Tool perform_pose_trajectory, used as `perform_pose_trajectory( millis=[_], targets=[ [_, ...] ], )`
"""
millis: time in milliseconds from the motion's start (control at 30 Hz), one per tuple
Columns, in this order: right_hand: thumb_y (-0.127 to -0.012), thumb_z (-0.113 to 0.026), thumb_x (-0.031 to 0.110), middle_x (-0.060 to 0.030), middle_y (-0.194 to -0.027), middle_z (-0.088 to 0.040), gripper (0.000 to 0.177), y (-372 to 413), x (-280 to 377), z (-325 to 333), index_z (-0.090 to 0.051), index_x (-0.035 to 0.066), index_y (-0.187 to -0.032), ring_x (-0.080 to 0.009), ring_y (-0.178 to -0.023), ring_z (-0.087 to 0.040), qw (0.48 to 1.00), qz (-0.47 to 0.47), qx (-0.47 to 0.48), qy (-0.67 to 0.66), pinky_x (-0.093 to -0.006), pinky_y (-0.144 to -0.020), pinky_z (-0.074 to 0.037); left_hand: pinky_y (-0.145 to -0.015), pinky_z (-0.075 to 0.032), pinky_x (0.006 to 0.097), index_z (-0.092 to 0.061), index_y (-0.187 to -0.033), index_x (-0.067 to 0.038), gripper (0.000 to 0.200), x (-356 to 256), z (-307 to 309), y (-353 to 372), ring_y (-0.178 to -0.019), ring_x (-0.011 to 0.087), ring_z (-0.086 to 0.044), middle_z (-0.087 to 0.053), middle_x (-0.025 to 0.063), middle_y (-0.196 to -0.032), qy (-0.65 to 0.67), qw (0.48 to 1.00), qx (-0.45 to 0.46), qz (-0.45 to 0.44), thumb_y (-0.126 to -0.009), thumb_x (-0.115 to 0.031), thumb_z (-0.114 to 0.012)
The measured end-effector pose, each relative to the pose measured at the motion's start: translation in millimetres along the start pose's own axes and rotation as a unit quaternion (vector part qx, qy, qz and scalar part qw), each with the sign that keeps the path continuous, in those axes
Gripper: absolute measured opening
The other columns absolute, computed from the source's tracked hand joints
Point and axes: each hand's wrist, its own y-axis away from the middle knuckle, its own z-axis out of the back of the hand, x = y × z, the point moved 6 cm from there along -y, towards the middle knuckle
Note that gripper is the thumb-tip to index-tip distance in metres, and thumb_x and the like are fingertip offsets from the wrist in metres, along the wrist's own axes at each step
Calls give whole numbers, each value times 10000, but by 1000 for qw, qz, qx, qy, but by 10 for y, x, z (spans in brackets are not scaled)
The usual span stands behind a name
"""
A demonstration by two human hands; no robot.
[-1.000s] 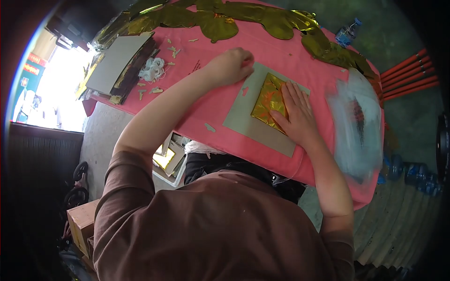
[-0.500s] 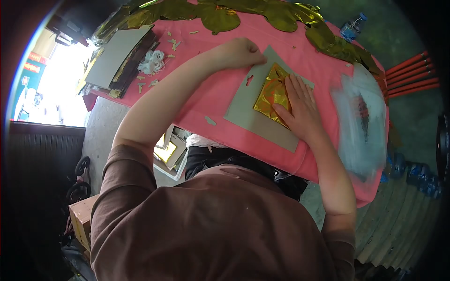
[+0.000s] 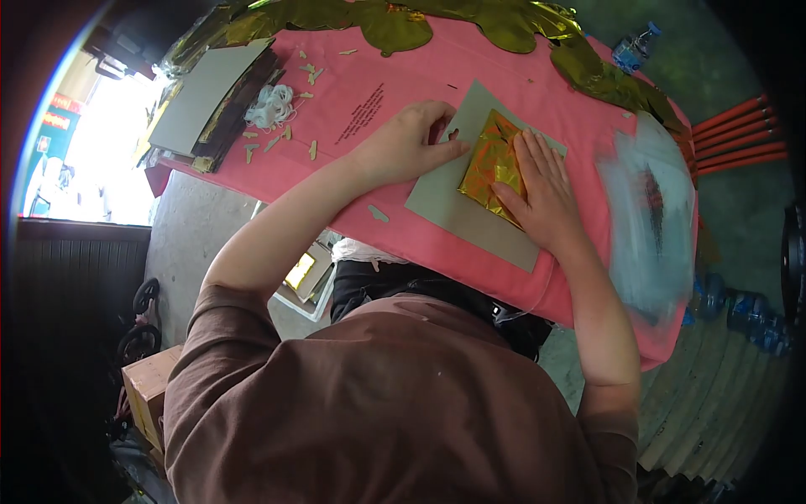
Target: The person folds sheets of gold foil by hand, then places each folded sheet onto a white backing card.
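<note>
Pink-covered counter point(image 3: 323, 71), seen from above, with the following upon it. One grey card point(image 3: 457, 210), laid flat and aslant before the person, with a small cut-out hole near its upper left edge. One folded gold foil packet point(image 3: 483, 172), glossy and creased, lying on the card. Right hand point(image 3: 546, 193): palm down, its fingers extended close together over the right side of the packet, thumb spread across the foil; grip open, pressed flat rather than closed. Left hand point(image 3: 403, 147): at the card's upper left edge, its fingers curled and its thumb reaching over the card near the hole; grip apart, a gap showing between thumb and forefinger; whether the thumb touches the card cannot be told. One pale cut-out piece point(image 3: 378, 213), left of the card, near the counter's front edge. Printed lettering point(image 3: 361, 113), on the cover, beyond the left forearm. Several small pale pieces point(image 3: 313, 149), scattered farther left. One tangle of white string point(image 3: 271, 107), beside a stack of grey cards point(image 3: 197, 105) with foil among them. One long spread of gold foil point(image 3: 390, 29), along the far edge. One heap of clear plastic point(image 3: 642, 227), at the right end.
</note>
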Motion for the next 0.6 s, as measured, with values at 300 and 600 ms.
perform_pose_trajectory(
  millis=[300, 600],
  targets=[
    [-889, -504, 451, -192, -1469, -278, 722, -3, 15, 12, -284, 9, -1415, -313, -1386, -217, 1000, 5, 2, -2, -426, -1130, -143, -772, -476, 378, -581, -1076, -28, 339, 120, 174, 74, -910, 272, -573, -562, 141, -1004, -96, 981, -132, -108, -805, -221, -646],
    [-893, -498, 446, -191, -1472, -270, 719, -8, 22, 19, -275, 10, -1419, -310, -1387, -211, 1000, 6, 6, 5, -429, -1130, -143, -816, -430, 433, -577, -984, -70, 323, 133, 129, 77, -992, 294, -515, -536, 110, -983, -281, 943, -154, -91, -792, -317, -655]
  ],
)
